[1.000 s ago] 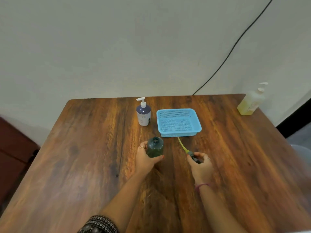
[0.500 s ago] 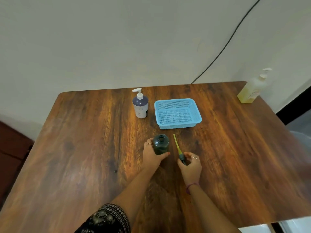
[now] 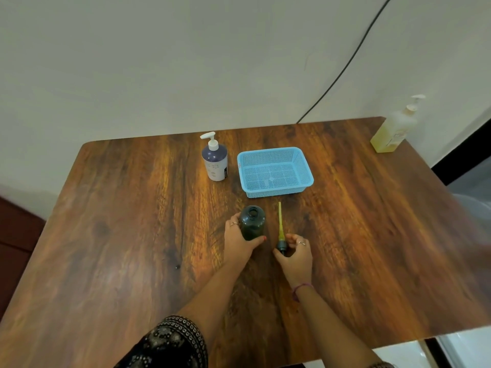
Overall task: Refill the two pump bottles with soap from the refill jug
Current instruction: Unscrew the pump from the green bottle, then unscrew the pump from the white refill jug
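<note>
Left hand (image 3: 239, 241) grips open dark green bottle (image 3: 252, 222) upright on worktop (image 3: 132, 235). Right hand (image 3: 295, 254) pinches removed pump head (image 3: 281, 241), yellow tube pointing away. Beyond hands: blue basket (image 3: 303, 166), purple pump bottle (image 3: 214, 160) beside it. Yellow refill jug (image 3: 393, 131) far right of hands.

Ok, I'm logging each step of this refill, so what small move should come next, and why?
Probably let go of the pump head, which the right hand grips low over the table. The dark green bottle, steadied by the left hand, is already open, and the yellow refill bottle waits at the far right corner.
</note>
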A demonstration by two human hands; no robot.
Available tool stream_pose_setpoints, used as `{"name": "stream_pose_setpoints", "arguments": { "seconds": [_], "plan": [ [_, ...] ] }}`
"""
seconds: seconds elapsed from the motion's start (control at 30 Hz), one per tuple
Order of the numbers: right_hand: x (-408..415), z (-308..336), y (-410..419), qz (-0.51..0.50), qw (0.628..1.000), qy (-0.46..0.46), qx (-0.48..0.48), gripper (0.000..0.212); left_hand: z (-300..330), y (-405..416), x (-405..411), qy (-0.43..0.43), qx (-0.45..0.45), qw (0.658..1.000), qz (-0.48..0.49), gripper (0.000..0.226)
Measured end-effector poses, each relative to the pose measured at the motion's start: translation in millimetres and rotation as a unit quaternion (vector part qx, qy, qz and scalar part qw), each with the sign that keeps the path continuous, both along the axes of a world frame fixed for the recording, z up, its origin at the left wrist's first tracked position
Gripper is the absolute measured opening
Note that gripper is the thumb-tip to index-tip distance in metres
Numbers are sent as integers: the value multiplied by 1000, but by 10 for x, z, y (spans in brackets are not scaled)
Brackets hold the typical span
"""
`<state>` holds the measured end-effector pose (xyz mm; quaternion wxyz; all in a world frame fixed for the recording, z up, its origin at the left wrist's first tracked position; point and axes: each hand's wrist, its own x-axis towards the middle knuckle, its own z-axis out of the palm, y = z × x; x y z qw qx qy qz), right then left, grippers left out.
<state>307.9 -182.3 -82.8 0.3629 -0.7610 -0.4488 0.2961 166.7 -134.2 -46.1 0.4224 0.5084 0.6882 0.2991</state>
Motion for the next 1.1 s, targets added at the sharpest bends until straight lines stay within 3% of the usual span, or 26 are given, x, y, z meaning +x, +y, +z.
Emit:
{"name": "stream_pose_setpoints", "arguments": {
  "seconds": [0.27,0.57,0.83,1.1],
  "plan": [
    [104,52,-22,19,997,70,14,45,-60,-103,-258,-42,12,997,-68,103],
    [473,294,128,-63,991,83,85,25,284,-90,-371,-57,182,980,-53,77],
    [1205,772,596,-98,979,61,167,13,801,446,396,-61,289,954,-49,52],
    [2403,1133,1049,-88,979,48,176,17,1000,900,1726,-63,308,946,-78,54]
  ]
}}
